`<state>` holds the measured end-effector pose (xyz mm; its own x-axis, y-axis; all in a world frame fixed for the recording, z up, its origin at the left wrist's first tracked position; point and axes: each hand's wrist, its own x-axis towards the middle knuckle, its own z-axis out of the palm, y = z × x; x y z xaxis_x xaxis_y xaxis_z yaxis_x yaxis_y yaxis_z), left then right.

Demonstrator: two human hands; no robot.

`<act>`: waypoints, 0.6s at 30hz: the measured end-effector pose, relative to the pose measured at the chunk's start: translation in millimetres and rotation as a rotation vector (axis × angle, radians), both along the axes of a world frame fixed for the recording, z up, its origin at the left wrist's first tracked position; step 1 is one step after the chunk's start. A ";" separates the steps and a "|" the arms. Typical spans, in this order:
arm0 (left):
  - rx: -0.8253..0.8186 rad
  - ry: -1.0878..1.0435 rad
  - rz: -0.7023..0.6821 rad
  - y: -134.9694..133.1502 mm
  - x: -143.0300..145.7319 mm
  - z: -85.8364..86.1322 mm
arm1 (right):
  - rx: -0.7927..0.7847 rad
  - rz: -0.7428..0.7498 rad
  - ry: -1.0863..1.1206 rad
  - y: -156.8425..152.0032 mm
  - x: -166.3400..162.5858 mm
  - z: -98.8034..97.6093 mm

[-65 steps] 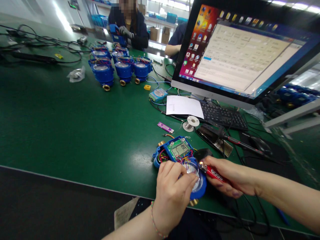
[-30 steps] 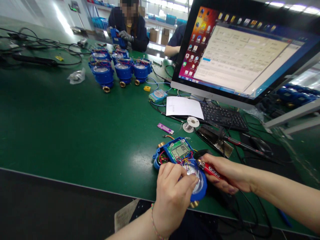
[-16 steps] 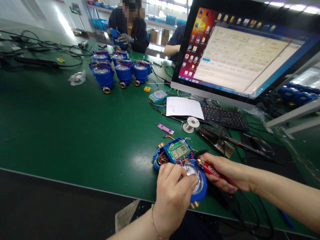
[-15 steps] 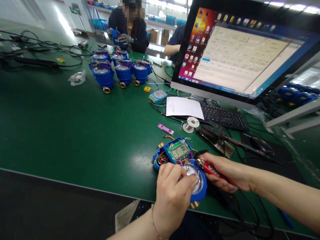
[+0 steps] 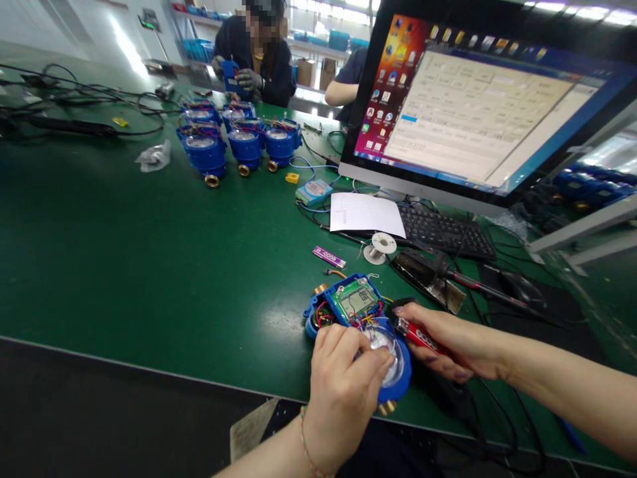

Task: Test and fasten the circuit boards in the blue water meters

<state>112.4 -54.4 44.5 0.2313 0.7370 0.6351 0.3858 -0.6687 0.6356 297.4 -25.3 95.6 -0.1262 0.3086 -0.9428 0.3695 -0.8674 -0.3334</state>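
Observation:
A blue water meter [image 5: 401, 378] with brass ends lies at the table's near edge. Its cover is off, showing a green circuit board with a small display [image 5: 358, 300] and thin coloured wires [image 5: 371, 322]. Over the clear round dial, my left hand [image 5: 343, 378] is closed, its thumb and fingers pinched close to the wires; the fingertips hide what they hold. My right hand [image 5: 442, 338] is wrapped around a red lighter [image 5: 422, 337]. The lighter's metal top points at the wires, at the meter's right side.
Beyond the meter lie a purple strip [image 5: 328, 257], a solder spool [image 5: 381, 247] and a soldering iron [image 5: 478, 285]. A monitor [image 5: 478, 119] and keyboard [image 5: 442, 229] stand behind. Several blue meters [image 5: 202, 153] are grouped farther back, near a gloved co-worker [image 5: 253, 53].
The lighter's metal top has turned slightly and shifted a little right, away from the wires. My left hand and the meter stay practically where they were.

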 end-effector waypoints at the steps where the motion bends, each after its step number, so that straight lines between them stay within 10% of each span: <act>1: -0.003 0.002 0.002 -0.1 -0.1 0.0 | 0.001 0.005 0.000 0.1 -0.4 0.2; 18: -0.002 0.006 0.009 0.1 0.3 0.7 | -0.001 0.011 0.008 -4.6 -1.6 -1.8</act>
